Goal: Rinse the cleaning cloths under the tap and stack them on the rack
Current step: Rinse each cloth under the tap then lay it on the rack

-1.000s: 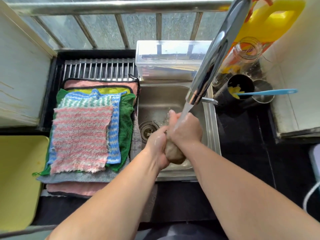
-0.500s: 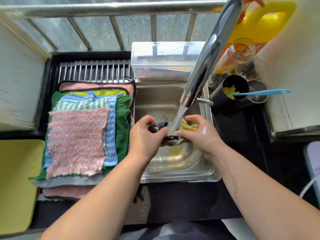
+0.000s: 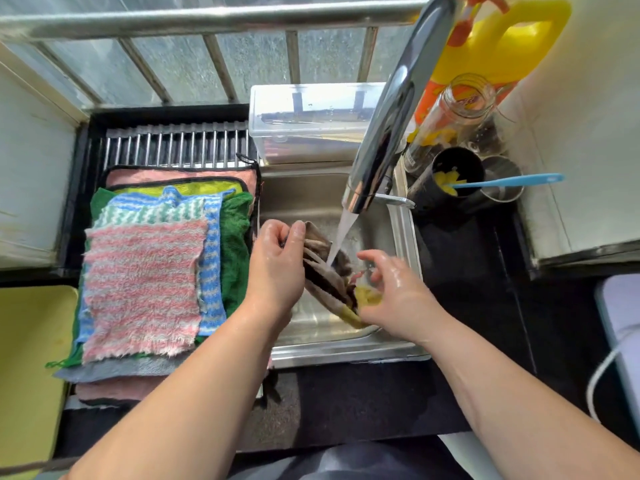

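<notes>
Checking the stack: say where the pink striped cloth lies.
In the head view, the pink striped cloth tops the stack on the rack, left of the sink and left hand.

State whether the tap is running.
On. Water runs from the tap onto the brown cloth that the left hand and right hand hold over the sink.

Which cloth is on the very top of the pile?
The pink-and-white striped cloth. Nothing covers it, while the blue striped cloth and the green cloth only peek out from underneath it.
</notes>
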